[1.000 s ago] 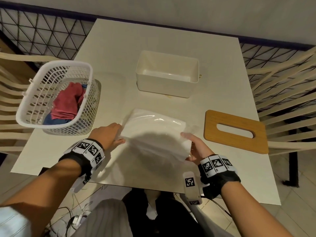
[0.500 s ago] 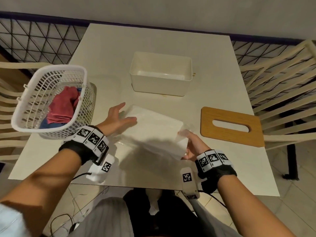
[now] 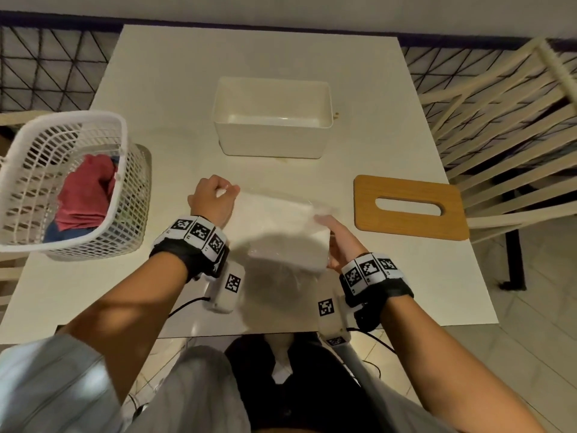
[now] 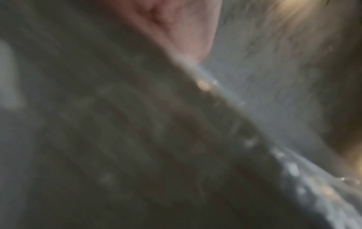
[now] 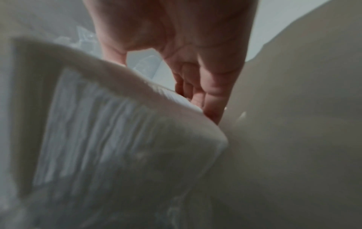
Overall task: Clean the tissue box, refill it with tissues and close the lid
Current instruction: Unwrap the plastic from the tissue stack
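Since half a second ago, curled into a fist pinching clear wrap at the tissue pack's [image 3: 281, 226] far-left corner: left hand [image 3: 212, 201]; right hand [image 3: 340, 245] gripping its near-right end, above bare bench [image 3: 175, 126] short of the open tissue box [image 3: 271, 120], bamboo lid [image 3: 409, 207] rightward.

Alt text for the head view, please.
Two hands work a clear-wrapped white tissue pack on a cream table: left hand pinches its far corner, right hand holds the near end. Beyond stand an open white box, a slotted wooden lid and a white basket.
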A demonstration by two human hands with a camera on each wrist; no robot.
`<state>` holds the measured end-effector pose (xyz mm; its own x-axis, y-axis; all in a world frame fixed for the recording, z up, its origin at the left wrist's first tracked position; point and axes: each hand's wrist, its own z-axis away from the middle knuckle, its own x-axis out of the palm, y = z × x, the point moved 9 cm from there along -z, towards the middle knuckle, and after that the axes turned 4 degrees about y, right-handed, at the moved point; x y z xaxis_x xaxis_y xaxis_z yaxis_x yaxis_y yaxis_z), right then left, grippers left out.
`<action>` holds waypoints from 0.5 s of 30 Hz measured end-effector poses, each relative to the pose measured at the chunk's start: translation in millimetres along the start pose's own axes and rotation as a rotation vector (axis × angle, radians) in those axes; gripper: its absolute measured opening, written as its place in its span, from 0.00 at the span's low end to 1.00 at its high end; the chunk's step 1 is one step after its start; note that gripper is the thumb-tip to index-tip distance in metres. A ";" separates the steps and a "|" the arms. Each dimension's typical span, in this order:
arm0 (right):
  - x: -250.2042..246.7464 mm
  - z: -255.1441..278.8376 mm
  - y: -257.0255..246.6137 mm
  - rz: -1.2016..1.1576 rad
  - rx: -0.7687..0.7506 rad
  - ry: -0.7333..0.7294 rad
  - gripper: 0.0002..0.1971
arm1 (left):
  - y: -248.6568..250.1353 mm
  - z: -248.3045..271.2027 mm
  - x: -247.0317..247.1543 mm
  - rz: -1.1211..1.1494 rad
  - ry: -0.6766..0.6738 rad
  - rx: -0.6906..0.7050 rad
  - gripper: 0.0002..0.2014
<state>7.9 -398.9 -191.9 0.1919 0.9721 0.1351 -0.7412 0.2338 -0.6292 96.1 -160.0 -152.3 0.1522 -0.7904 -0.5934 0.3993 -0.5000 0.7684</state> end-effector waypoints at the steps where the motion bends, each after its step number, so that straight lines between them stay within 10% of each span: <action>1: -1.8 -0.4 0.3 0.000 -0.009 0.006 0.09 | -0.7 0.7 -0.9 0.013 0.009 -0.009 0.05; 15: -12.4 3.9 -19.5 0.221 -0.018 0.122 0.27 | 12.3 3.7 3.2 -0.347 -0.175 0.025 0.21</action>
<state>17.5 -415.4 -178.2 0.1042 0.9895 -0.1001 -0.7622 0.0148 -0.6472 98.1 -170.0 -143.8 -0.1454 -0.6197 -0.7712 0.3777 -0.7552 0.5357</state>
